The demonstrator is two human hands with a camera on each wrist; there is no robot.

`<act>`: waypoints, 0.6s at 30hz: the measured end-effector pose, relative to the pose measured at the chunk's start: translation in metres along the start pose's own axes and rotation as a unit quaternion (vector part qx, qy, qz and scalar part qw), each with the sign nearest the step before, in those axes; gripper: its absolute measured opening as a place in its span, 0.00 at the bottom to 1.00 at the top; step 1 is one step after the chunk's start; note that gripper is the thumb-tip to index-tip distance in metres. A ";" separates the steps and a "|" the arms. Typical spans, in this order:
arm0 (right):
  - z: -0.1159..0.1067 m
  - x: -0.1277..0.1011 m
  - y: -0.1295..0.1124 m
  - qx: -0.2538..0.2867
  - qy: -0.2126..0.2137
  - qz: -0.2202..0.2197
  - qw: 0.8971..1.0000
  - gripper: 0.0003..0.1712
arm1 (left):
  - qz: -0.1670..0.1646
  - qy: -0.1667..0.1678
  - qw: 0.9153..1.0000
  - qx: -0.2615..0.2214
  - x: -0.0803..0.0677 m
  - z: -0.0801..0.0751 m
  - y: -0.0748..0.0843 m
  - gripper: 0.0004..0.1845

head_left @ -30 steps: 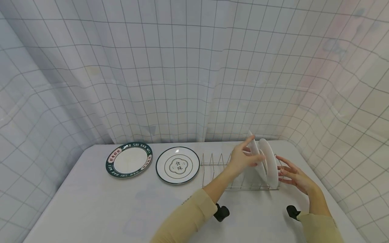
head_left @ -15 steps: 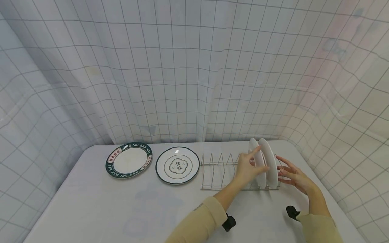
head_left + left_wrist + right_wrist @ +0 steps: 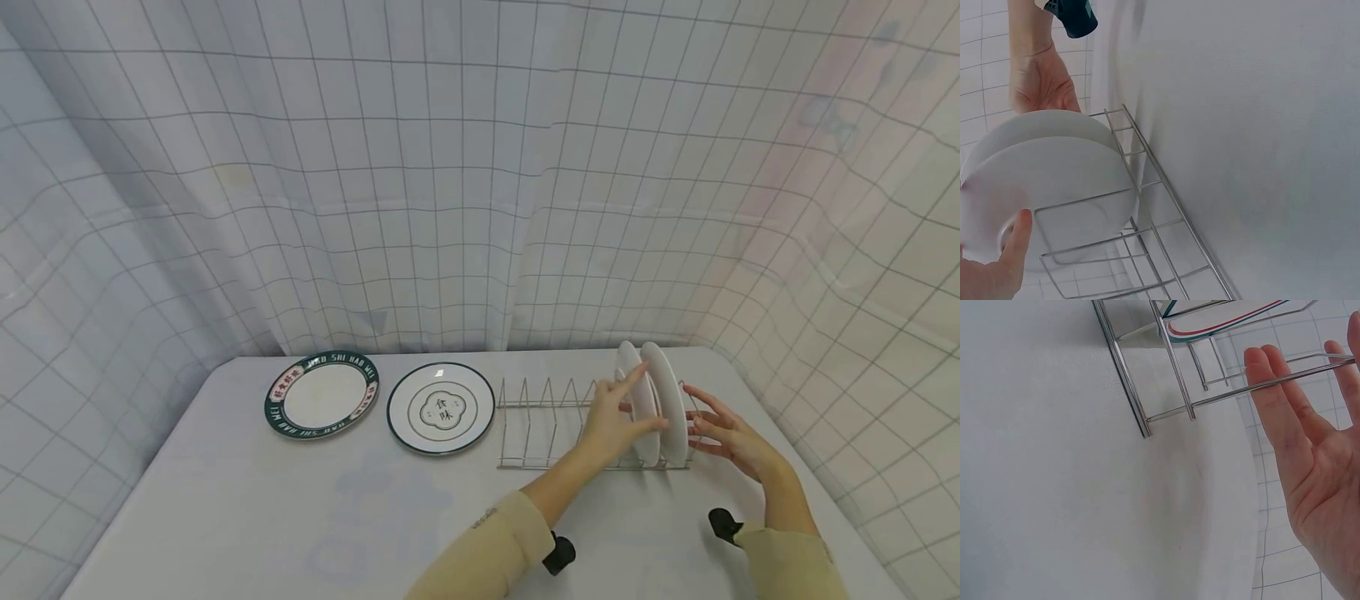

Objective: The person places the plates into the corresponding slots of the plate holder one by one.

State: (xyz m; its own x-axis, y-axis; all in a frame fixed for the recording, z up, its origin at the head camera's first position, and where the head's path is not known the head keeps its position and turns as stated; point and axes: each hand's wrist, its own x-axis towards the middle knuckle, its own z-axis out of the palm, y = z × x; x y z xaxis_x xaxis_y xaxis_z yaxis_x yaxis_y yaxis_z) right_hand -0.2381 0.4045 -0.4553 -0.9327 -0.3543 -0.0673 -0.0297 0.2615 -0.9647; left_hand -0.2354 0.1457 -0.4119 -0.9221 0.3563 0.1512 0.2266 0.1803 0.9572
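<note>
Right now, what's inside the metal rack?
Two white plates stand upright at the right end of the wire rack. The other slots look empty. The left hand hides the plates' lower part.

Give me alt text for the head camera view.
A person's left hand touches a white plate standing beside a second one in a wire rack; the right hand is open nearby. Two patterned plates lie flat.

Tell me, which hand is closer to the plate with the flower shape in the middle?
The left hand. It is at the standing plates in the rack, just right of the flower plate. The right hand is farther off, beyond the rack's far right end.
</note>
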 end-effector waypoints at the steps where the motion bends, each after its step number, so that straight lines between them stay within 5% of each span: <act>1: 0.000 0.000 0.000 0.002 -0.001 -0.001 1.000 0.33 | 0.000 -0.014 1.000 -0.003 -0.001 -0.004 0.000 0.41; 5: 0.001 -0.001 -0.002 0.007 -0.003 -0.002 1.000 0.33 | 0.010 -0.054 0.998 -0.028 -0.010 -0.029 -0.001 0.42; 8: 0.001 -0.003 -0.002 0.004 -0.002 -0.003 1.000 0.33 | 0.034 -0.051 0.997 -0.053 -0.017 -0.054 -0.003 0.41; 12: 0.000 -0.003 -0.002 0.002 -0.002 -0.007 1.000 0.33 | 0.068 -0.022 0.995 -0.073 -0.033 -0.096 -0.009 0.40; 18: 0.000 -0.001 -0.001 0.005 -0.005 -0.010 1.000 0.33 | 0.047 0.064 0.992 -0.096 -0.061 -0.163 -0.035 0.41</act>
State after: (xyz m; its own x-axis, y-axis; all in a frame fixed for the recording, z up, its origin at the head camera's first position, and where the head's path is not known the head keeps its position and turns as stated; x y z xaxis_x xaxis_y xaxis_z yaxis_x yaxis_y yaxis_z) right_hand -0.2374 0.4042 -0.4543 -0.9283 -0.3683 -0.0507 -0.0445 0.2455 -0.9684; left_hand -0.2380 -0.0321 -0.4143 -0.9346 0.2424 0.2602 0.2609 -0.0298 0.9649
